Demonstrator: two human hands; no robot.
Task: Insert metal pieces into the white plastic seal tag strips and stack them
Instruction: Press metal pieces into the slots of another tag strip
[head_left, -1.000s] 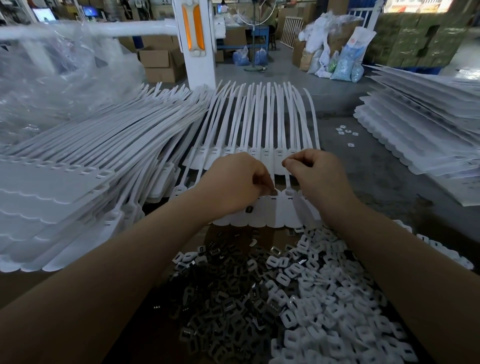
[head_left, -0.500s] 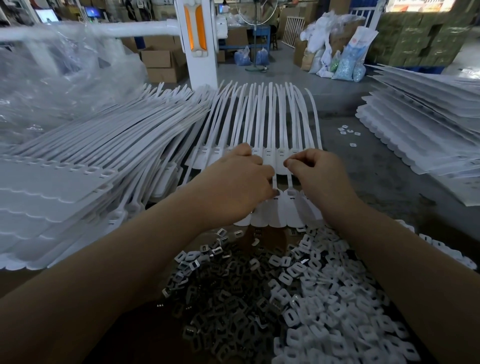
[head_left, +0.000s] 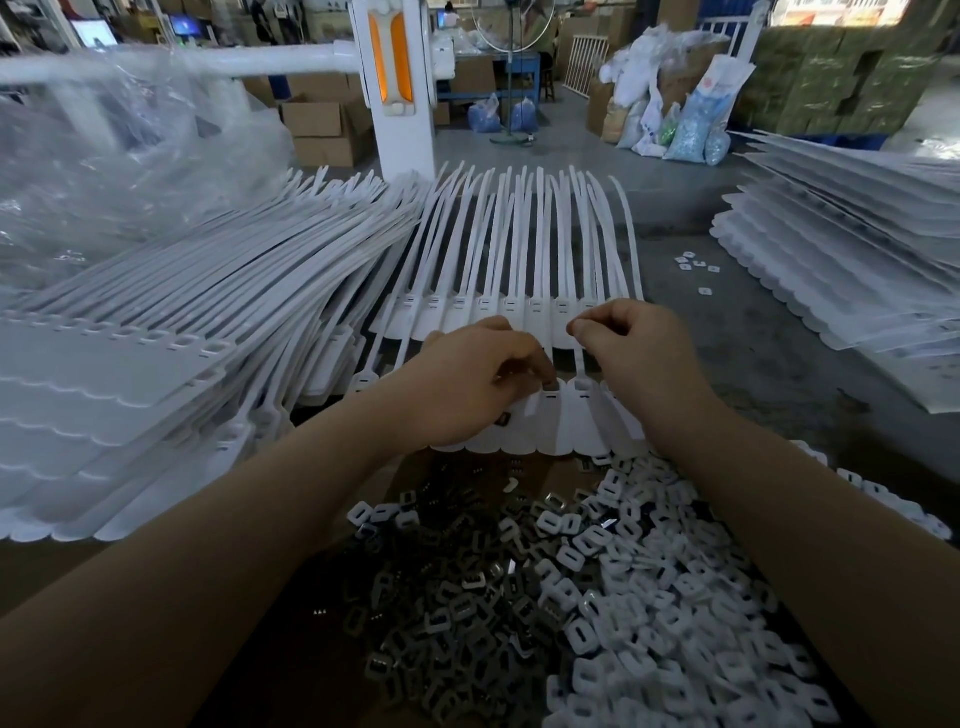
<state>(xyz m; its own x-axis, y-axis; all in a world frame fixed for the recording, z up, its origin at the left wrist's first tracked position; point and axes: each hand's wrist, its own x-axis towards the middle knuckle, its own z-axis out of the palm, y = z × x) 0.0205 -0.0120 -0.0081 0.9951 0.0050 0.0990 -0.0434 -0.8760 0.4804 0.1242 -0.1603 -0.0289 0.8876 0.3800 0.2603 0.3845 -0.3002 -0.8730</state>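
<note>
A joined sheet of white seal tag strips lies in front of me, its tag heads nearest me and its straps running away. My left hand rests on the heads with its fingers curled and its fingertips pressed at one slot. A dark metal piece shows under its palm. My right hand hovers just to the right, its thumb and forefinger pinching at the strap of the neighbouring strip. A loose heap of metal pieces lies close to me.
Beside the metal heap is a pile of small white plastic caps. Stacks of strip sheets rise on the left and right. Another sheet lies beyond my hands. Clear plastic bags and a white post stand behind.
My left hand reached forward over the strips half a second ago and has drawn back to the slot near the tag heads. My right hand has stayed pinched in the same place.
</note>
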